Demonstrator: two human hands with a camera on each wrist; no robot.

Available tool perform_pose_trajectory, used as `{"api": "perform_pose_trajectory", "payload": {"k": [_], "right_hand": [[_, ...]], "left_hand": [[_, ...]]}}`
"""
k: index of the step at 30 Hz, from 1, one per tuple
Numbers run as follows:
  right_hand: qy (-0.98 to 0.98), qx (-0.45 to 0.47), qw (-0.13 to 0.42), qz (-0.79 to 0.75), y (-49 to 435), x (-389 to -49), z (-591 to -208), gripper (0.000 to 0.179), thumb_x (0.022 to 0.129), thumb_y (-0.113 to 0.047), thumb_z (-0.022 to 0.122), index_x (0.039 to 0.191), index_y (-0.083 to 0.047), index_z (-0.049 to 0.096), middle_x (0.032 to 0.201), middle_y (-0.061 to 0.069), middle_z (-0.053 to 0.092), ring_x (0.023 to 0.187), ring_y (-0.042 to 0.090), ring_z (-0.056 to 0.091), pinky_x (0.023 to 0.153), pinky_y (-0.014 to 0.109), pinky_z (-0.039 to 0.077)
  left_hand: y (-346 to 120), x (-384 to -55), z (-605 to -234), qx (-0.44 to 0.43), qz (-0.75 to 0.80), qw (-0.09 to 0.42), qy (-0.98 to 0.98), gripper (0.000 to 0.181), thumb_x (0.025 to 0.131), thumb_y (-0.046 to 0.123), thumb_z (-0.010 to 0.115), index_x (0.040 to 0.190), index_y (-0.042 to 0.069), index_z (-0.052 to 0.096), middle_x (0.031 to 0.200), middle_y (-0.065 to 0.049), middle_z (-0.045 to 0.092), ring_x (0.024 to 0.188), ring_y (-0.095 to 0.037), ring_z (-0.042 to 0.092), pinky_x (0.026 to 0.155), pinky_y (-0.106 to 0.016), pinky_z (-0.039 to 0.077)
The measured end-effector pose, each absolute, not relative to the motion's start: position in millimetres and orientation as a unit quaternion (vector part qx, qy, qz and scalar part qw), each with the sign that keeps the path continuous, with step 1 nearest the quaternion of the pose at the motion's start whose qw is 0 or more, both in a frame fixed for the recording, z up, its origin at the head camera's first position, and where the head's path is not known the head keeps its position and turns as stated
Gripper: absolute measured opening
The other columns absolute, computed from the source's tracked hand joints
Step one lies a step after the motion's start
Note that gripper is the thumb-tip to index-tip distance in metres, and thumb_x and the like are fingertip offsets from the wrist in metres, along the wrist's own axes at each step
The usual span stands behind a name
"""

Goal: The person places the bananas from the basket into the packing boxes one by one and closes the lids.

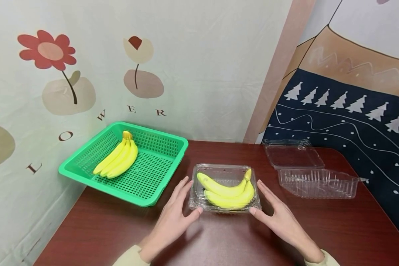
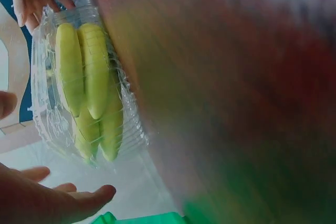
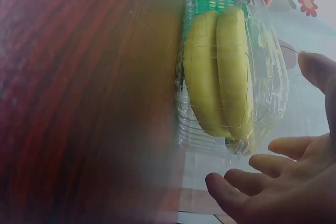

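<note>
A clear plastic clamshell box (image 1: 219,167) with its lid down sits on the table in front of me. Yellow bananas (image 1: 231,199) lie inside, and through the side wall the left wrist view shows several bananas (image 2: 96,77) stacked in two layers. On the box's left side is my left hand (image 1: 174,214), fingers spread along the side and thumb by the front left corner. Mirroring it, my right hand (image 1: 279,212) flanks the right side with its thumb by the front right corner. Both wrist views show relaxed fingers beside the plastic, gripping nothing.
To the left stands a green plastic basket (image 1: 176,162) holding a bunch of bananas (image 1: 119,157). Back right, a second clear clamshell box (image 1: 319,184) lies with its lid folded open. Printed cloth hangs behind the dark red table (image 1: 219,244).
</note>
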State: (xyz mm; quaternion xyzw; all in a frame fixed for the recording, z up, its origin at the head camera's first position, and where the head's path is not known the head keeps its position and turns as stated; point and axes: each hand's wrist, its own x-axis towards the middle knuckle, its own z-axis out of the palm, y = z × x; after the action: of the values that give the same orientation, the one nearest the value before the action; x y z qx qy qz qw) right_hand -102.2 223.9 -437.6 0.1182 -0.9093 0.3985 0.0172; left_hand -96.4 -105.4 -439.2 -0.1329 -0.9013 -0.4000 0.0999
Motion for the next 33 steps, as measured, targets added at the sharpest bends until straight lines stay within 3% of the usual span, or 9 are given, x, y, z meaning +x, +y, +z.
{"api": "perform_pose_trajectory", "payload": {"k": [7, 11, 14, 19, 26, 33], "right_hand": [[-0.911, 0.125, 0.012, 0.392, 225, -104, -442, 0.089, 0.09, -0.048, 0.078, 0.163, -0.018, 0.036, 0.167, 0.003, 0.034, 0.15, 0.032, 0.035, 0.112, 0.061, 0.037], [-0.917, 0.133, 0.019, 0.376, 225, -106, -443, 0.088, 0.09, -0.048, 0.079, 0.161, -0.016, 0.039, 0.165, 0.002, 0.037, 0.148, 0.027, 0.038, 0.113, 0.041, 0.042], [-0.917, 0.137, 0.022, 0.374, 224, -107, -444, 0.087, 0.09, -0.047, 0.079, 0.16, -0.015, 0.041, 0.164, 0.003, 0.039, 0.146, 0.025, 0.042, 0.111, 0.036, 0.044], [-0.906, 0.145, 0.023, 0.397, 223, -109, -443, 0.086, 0.091, -0.043, 0.079, 0.16, -0.011, 0.039, 0.163, 0.008, 0.04, 0.139, 0.028, 0.051, 0.106, 0.045, 0.049], [-0.888, 0.158, 0.019, 0.432, 222, -115, -443, 0.085, 0.092, -0.034, 0.08, 0.16, -0.007, 0.038, 0.163, 0.014, 0.04, 0.132, 0.033, 0.058, 0.1, 0.034, 0.053], [-0.878, 0.158, 0.01, 0.452, 220, -129, -444, 0.086, 0.091, -0.028, 0.081, 0.161, -0.004, 0.035, 0.163, 0.016, 0.039, 0.131, 0.036, 0.058, 0.099, 0.047, 0.054]], "left_hand": [[-104, -104, -441, -0.198, -0.356, 0.147, -0.901, 0.076, 0.085, 0.029, 0.085, 0.152, 0.014, 0.052, 0.168, -0.011, 0.029, 0.137, -0.043, 0.051, 0.098, -0.066, 0.049], [-101, -108, -441, -0.205, -0.353, 0.138, -0.902, 0.07, 0.085, 0.024, 0.086, 0.148, 0.012, 0.056, 0.164, -0.015, 0.036, 0.126, -0.043, 0.059, 0.091, -0.068, 0.052], [-99, -110, -441, -0.206, -0.349, 0.128, -0.905, 0.068, 0.085, 0.023, 0.085, 0.146, 0.011, 0.057, 0.162, -0.016, 0.039, 0.122, -0.04, 0.063, 0.091, -0.065, 0.053], [-97, -113, -440, -0.211, -0.349, 0.127, -0.904, 0.068, 0.084, 0.023, 0.086, 0.144, 0.01, 0.058, 0.16, -0.018, 0.04, 0.118, -0.04, 0.065, 0.093, -0.059, 0.055], [-96, -118, -440, -0.216, -0.354, 0.13, -0.901, 0.066, 0.086, 0.023, 0.085, 0.144, 0.007, 0.058, 0.16, -0.02, 0.04, 0.12, -0.042, 0.063, 0.092, -0.061, 0.055], [-95, -128, -441, -0.204, -0.349, 0.136, -0.904, 0.066, 0.086, 0.022, 0.084, 0.144, 0.007, 0.057, 0.159, -0.021, 0.04, 0.122, -0.044, 0.061, 0.091, -0.064, 0.054]]}}
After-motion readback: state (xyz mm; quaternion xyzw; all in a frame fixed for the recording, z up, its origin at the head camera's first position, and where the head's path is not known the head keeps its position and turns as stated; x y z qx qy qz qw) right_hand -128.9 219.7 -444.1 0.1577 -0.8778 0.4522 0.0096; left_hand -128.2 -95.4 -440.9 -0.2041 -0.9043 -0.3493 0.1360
